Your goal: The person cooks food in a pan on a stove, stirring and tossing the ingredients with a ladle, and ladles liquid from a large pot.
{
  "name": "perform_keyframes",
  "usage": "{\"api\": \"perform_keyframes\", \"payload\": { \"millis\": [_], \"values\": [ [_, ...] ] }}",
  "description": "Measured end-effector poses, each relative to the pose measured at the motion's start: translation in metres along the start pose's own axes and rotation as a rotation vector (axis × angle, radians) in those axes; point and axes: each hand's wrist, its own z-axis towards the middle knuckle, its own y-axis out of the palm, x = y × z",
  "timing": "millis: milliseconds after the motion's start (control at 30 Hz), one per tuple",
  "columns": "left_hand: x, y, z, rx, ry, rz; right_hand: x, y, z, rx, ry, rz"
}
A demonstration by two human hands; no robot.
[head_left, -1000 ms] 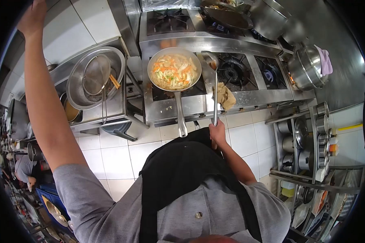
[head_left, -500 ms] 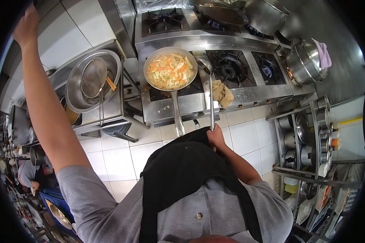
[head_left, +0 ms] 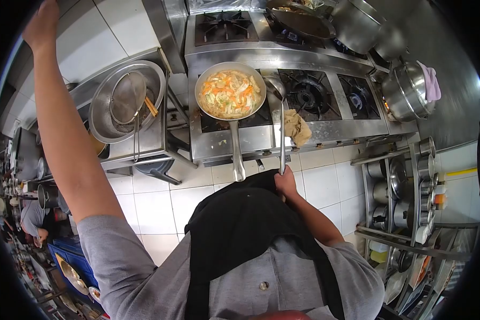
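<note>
Steel pan handle (head_left: 236, 152) is jutting toward the apron (head_left: 234, 234), likely risking a snag. Right fingers (head_left: 282, 180) are gripping the ladle (head_left: 282, 130); can't tell left hand's (head_left: 41, 25).

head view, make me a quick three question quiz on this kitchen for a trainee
1. Which hand holds the ladle?
2. True or false: the frying pan is empty.
3. Where does the brown cloth lie?
a) in the metal basin
b) on the floor
c) on the front of the stove

Key:
1. The right hand.
2. False; it holds chopped vegetables.
3. c
</note>
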Motion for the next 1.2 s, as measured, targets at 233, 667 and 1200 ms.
{"api": "perform_keyframes", "payload": {
  "millis": [233,667,1200],
  "values": [
    [0.002,0.003,0.0,0.027,-0.005,0.007,-0.002,0.0,0.001,0.013,-0.006,-0.027],
    [-0.001,0.001,-0.001,0.013,0.013,0.052,-0.002,0.003,0.004,0.04,-0.021,-0.051],
    [0.005,-0.001,-0.001,-0.043,-0.071,0.107,-0.004,0.002,0.004,0.031,0.027,-0.038]
  ]
}}
